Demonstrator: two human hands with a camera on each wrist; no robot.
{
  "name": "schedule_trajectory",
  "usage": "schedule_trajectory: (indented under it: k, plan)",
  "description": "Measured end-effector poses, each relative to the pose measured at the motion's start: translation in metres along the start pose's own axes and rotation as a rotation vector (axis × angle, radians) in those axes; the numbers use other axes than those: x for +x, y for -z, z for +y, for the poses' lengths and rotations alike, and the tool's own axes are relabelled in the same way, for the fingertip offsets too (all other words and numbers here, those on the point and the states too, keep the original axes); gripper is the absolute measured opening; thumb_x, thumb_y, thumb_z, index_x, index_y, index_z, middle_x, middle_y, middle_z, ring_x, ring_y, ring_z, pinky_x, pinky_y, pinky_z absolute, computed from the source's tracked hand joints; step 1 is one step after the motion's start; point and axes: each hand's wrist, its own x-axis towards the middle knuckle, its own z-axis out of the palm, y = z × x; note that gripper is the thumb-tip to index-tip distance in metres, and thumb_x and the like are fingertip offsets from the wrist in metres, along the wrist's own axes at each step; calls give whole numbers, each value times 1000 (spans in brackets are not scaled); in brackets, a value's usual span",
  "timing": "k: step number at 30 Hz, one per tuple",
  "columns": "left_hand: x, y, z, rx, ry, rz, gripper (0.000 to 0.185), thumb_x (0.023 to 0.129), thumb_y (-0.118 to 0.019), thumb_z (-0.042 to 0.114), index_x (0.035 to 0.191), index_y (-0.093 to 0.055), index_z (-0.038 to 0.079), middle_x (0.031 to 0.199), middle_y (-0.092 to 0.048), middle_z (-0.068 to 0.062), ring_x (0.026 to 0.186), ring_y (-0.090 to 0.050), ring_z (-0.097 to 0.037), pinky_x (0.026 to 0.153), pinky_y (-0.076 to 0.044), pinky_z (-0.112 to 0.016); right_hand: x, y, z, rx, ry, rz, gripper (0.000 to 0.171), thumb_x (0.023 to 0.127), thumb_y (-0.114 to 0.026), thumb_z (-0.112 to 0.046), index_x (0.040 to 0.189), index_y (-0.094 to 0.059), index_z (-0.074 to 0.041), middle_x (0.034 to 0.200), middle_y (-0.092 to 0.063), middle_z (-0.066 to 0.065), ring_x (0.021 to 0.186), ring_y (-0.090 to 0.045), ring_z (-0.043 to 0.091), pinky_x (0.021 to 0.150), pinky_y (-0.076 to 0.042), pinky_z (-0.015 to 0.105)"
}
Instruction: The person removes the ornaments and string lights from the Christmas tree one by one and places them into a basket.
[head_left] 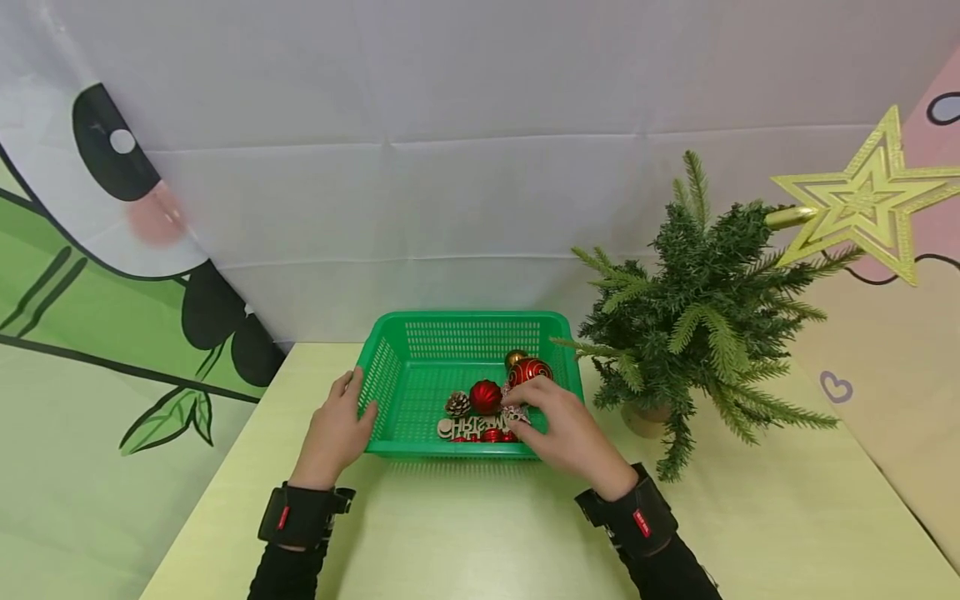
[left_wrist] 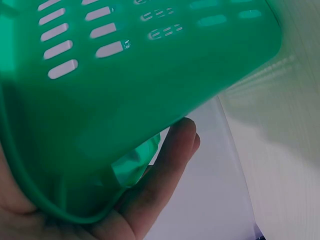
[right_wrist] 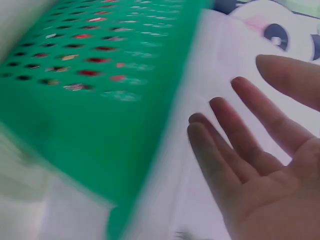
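Note:
A green plastic basket point(head_left: 480, 450) stands on the table. My left hand point(head_left: 336, 429) holds its left rim, thumb on the inner side and fingers along the outer wall, as the left wrist view shows the fingers point(left_wrist: 167, 165) against the green plastic. Over the basket's right part hangs my right hand point(head_left: 562, 425), fingers spread and apart in the right wrist view, nothing held. Near its fingertips lie a ridged red ball point(head_left: 485, 397), a red ball with gold swirls point(head_left: 531, 371) and a pale ornament point(head_left: 514, 413), partly hidden. A pinecone point(head_left: 457, 404) and a wooden Christmas lettering piece point(head_left: 468, 428) lie beside them.
Right of the basket stands a small artificial Christmas tree point(head_left: 705, 308), one branch reaching over the basket's rim. A gold star point(head_left: 858, 200) tops it, leaning right. A gold ball point(head_left: 515, 358) lies at the basket's back right. A pale cloth backdrop point(head_left: 480, 208) rises behind the table.

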Motion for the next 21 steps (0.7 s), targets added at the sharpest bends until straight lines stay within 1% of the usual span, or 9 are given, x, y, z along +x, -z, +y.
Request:
schedule_trajectory:
  k: [4, 8, 12, 15, 17, 19, 21]
  plan:
    - [0, 1, 0, 5, 3, -8, 65, 109, -47, 20, 161, -20, -10, 162, -25, -37, 126, -55, -58, 103, -43, -68, -8, 19, -20, 49, 103, 76, 25, 96, -75, -16, 120, -74, -24, 121, -68, -5, 112, -66, 17, 95, -55, 40]
    - [0, 1, 1, 6, -2, -6, 65, 109, -47, 20, 161, -20, -10, 161, -25, -37, 125, -55, -58, 103, -44, -68, -20, 41, -35, 105, 200, 211, 27, 96, -75, -9, 120, -74, -21, 115, -72, -4, 103, -68, 12, 89, -57, 31]
    - [0, 2, 0, 0, -3, -3, 65, 109, -47, 20, 161, -20, -9, 162, -25, -37, 124, -56, -58, 101, -45, -68, -34, 66, -41, 158, 267, 376, 35, 92, -72, 7, 123, -72, -9, 112, -72, 5, 101, -67, 9, 89, -56, 24]
    - [-1, 1, 0, -2, -1, -15, 66, 109, -46, 20, 162, -19, -9, 162, -24, -37, 124, -56, -58, 101, -45, -67, -44, 90, -41, 186, 303, 514, 37, 87, -68, 21, 121, -69, 6, 111, -72, 4, 100, -68, 8, 90, -55, 20]
    - [-2, 0, 0, -2, 1, -19, 66, 109, -46, 20, 162, -18, -9, 162, -24, -37, 125, -56, -58, 101, -45, -67, -51, 109, -40, 199, 312, 616, 34, 85, -65, 24, 117, -67, 14, 109, -73, 1, 98, -69, 7, 89, -54, 17]
    - [-2, 0, 0, -4, 4, -18, 66, 109, -47, 20, 162, -19, -9, 162, -24, -36, 125, -56, -57, 101, -45, -67, -59, 129, -40, 246, 313, 725, 30, 86, -63, 24, 115, -65, 19, 107, -74, -1, 94, -69, 8, 88, -54, 16]
    - [-3, 0, 0, -2, 6, -12, 66, 109, -47, 20, 162, -19, -9, 162, -25, -36, 125, -56, -57, 101, -46, -67, -66, 151, -41, 309, 292, 838, 28, 89, -63, 20, 117, -64, 19, 104, -74, 1, 89, -68, 10, 84, -54, 15]
